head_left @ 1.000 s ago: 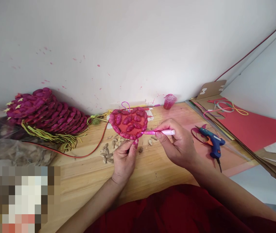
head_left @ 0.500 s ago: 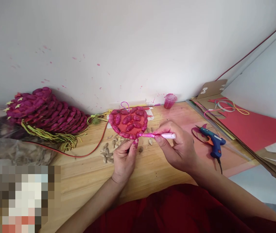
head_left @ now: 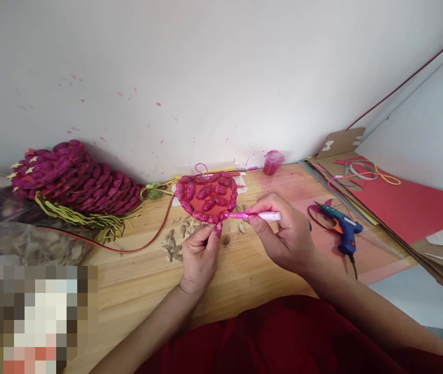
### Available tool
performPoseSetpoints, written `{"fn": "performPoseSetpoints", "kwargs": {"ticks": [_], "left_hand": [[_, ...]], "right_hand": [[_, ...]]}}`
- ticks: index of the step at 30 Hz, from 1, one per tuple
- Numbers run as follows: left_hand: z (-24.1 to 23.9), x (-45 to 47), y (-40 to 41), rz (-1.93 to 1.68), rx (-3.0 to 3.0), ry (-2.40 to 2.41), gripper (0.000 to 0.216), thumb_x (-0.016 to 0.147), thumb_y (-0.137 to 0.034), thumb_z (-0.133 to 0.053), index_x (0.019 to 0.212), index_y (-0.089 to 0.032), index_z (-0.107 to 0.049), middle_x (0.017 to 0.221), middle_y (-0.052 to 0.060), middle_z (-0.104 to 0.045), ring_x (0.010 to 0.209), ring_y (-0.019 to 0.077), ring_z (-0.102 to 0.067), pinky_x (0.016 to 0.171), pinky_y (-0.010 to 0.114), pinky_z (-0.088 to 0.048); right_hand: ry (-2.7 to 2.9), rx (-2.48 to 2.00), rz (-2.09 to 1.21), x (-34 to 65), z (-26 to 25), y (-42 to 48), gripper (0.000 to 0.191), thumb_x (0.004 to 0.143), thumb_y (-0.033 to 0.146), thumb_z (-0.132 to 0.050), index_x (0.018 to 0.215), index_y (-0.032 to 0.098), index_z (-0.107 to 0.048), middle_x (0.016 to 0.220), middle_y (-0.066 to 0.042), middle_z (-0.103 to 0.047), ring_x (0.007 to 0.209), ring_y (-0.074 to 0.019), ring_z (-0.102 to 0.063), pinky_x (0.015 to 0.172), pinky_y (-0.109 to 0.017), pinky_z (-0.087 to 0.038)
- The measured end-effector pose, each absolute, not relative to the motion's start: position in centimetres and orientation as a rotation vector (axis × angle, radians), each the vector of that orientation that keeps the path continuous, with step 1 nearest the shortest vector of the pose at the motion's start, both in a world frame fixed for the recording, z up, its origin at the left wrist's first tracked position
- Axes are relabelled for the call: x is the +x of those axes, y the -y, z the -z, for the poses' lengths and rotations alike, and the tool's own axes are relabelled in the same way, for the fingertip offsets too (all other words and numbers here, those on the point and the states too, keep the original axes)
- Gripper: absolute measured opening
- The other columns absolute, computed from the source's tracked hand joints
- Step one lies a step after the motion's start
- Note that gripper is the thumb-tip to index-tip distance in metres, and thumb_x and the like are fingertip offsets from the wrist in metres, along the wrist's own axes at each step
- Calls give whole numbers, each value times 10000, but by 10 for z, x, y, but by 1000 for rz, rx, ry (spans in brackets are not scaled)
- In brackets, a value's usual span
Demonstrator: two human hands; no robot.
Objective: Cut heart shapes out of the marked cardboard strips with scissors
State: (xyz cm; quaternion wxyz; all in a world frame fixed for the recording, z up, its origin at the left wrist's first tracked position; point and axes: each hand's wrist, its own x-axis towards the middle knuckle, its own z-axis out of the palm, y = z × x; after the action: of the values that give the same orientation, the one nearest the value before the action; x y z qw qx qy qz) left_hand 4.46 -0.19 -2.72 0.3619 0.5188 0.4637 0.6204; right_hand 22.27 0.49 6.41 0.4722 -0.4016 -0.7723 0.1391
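Note:
My left hand (head_left: 200, 254) pinches the bottom tip of a red heart-shaped craft (head_left: 207, 196) covered with glittery pink shells and topped by a pink loop. It holds the heart upright above the wooden table (head_left: 135, 280). My right hand (head_left: 286, 234) grips a white-handled paintbrush (head_left: 258, 215), fingers closed around it. The pink brush tip touches the heart's lower right edge. Loose unpainted shells (head_left: 174, 244) lie on the table just under the heart.
A stack of finished purple-pink hearts (head_left: 73, 182) with yellow-green cords lies at left. A small cup of pink paint (head_left: 272, 162) stands by the wall. A blue glue gun (head_left: 340, 226) rests at right, beside red sheets and cardboard (head_left: 401, 202). A red cable (head_left: 143, 244) crosses the table.
The brush tip has shifted slightly along the heart's lower right edge, dipping then rising a little. My left hand keeps its grip on the heart.

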Motion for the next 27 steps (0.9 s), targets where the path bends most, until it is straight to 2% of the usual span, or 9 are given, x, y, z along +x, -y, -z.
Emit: {"fn": "performPoseSetpoints", "kwargs": {"ticks": [7,12,18,23,27], "left_hand": [[30,44,2,-1584,1327,-1189,189,881,-320,-705,968,-211,-832,907,47,-791,806,176,-675,812,289,-537],[31,44,1,-1593,1323,-1186,162,878,-299,-710,928,-207,-833,838,31,-779,756,154,-649,767,260,-526],[30,44,0,-1597,1336,-1157,159,882,-270,-704,960,-217,-832,872,31,-783,782,153,-650,793,260,-521],[28,45,0,-1595,1303,-1159,148,871,-306,-717,875,-214,-833,782,20,-752,730,145,-619,753,247,-509],[30,45,1,-1581,1296,-1146,165,878,-313,-709,875,-201,-831,794,27,-750,742,148,-619,765,254,-509]], "right_hand": [[1900,-950,-350,224,-64,-4,61,936,175,-612,963,229,-599,845,-18,-641,791,-190,-591,704,-343,-438],[1882,-997,-328,224,-63,-5,60,929,172,-617,946,228,-603,838,-16,-637,791,-192,-589,708,-339,-431],[1890,-952,-352,223,-63,-4,68,933,173,-612,963,232,-600,841,-17,-644,796,-196,-594,706,-337,-434],[1867,-1035,-327,225,-64,-8,29,942,198,-607,936,226,-601,824,-21,-640,791,-197,-598,698,-337,-431],[1832,-1072,-363,228,-64,-11,34,961,212,-586,935,219,-605,832,-27,-655,778,-187,-604,681,-328,-429]]}}
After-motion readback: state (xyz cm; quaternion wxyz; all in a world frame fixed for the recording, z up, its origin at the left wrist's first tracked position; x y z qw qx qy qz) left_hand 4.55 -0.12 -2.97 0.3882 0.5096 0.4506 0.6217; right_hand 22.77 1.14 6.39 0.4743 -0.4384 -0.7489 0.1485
